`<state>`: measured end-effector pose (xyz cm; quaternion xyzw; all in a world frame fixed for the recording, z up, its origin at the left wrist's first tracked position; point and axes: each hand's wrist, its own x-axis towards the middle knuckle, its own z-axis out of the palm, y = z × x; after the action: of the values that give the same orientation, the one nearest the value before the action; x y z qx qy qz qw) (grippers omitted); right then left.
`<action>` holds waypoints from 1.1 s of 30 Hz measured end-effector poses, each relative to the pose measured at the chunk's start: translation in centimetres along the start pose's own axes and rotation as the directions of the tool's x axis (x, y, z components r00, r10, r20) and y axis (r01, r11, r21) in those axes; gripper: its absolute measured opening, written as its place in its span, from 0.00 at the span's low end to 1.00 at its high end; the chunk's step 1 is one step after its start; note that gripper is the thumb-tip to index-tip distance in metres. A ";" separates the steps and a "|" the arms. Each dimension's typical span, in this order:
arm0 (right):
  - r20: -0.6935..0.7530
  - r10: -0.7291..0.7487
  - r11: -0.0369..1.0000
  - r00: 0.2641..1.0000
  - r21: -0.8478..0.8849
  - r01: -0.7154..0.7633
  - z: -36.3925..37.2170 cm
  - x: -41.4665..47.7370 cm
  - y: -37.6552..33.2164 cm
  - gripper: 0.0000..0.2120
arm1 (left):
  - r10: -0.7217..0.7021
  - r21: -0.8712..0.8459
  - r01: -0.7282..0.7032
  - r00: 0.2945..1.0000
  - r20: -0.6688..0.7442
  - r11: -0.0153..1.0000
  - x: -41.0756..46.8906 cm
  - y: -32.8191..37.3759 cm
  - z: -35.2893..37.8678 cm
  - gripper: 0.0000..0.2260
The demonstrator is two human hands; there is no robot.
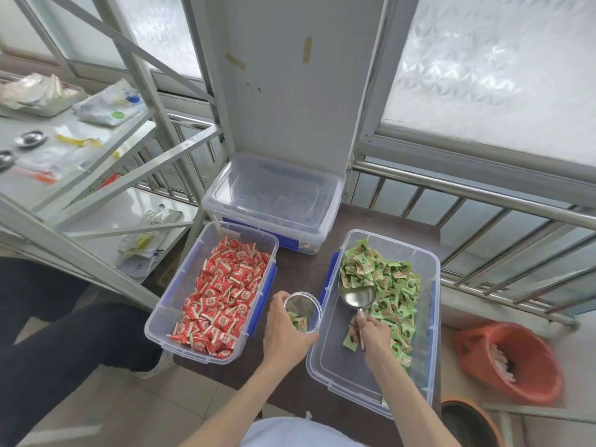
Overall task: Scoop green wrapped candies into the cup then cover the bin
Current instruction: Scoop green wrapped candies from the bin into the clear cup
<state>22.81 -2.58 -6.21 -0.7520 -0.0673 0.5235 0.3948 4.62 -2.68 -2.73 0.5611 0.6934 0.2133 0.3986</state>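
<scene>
A clear bin (433,317) on the right of the dark table holds green wrapped candies (390,279), piled toward its far and right side. My right hand (371,333) is inside this bin, shut on the handle of a metal scoop (358,296) whose bowl looks empty and rests among the candies. My left hand (283,333) holds a clear plastic cup (303,312) between the two open bins, tilted toward the green bin. A few green candies lie in the cup. No lid is on the green bin.
A second open bin (161,317) on the left is full of red wrapped candies. A lidded clear bin (274,201) stands behind both. An orange bucket (516,359) sits on the floor to the right. A metal shelf rack (96,156) stands left; a railing runs along the right.
</scene>
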 end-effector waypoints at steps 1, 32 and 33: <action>0.001 0.012 0.999 1.000 0.037 -0.012 0.0 -0.2 -0.1 0.11 | 0.001 -0.003 -0.001 1.000 -0.001 1.000 0.0 0.1 0.0 0.40; 0.098 -0.049 0.997 0.994 0.060 0.043 -3.8 -3.4 0.2 0.09 | 0.004 -0.023 -0.004 1.000 0.014 1.000 0.4 -0.6 0.2 0.42; 0.128 -0.064 0.997 0.990 0.054 0.058 -4.3 -3.7 -0.1 0.09 | 0.013 -0.035 -0.013 1.000 0.010 0.999 0.4 -0.7 0.1 0.42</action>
<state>24.77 -6.68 -2.80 -0.7038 -0.1026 0.5604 0.4243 4.26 -2.51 -3.38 0.5596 0.6838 0.2253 0.4105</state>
